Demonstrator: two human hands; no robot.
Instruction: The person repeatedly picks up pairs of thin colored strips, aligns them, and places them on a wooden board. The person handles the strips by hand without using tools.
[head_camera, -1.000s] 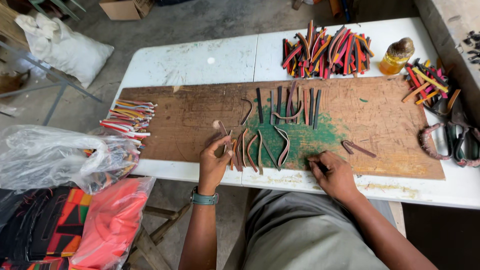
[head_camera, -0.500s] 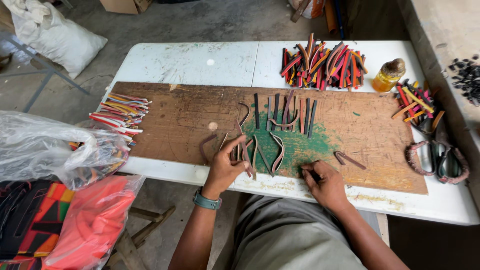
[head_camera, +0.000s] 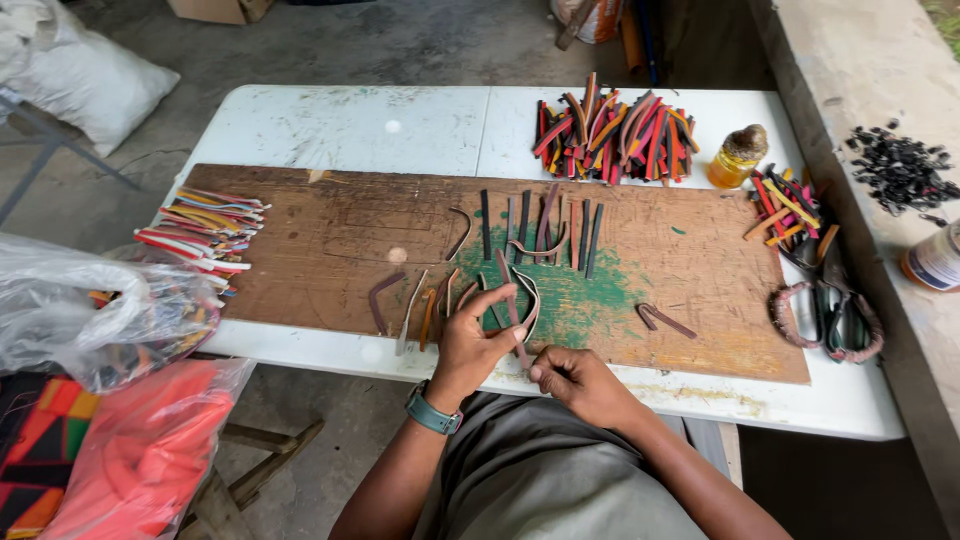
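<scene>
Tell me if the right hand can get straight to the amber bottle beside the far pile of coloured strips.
Probably yes: the right hand faces only flat strips on the board before the bottle, though it is a long stretch.

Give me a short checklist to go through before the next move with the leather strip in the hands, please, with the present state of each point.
1. Left hand has the strip pinched between its fingers: ok.
2. Right hand is close to the strip's lower end: ok; whether it grips that end, cannot tell.
3. Strip is free of the other dark strips lying on the wooden board: cannot tell, they overlap near the fingers.
4. Glue bottle stands upright, away from both hands: ok.
5. Scissors lie at the board's right end, not near the hands: ok.
</scene>
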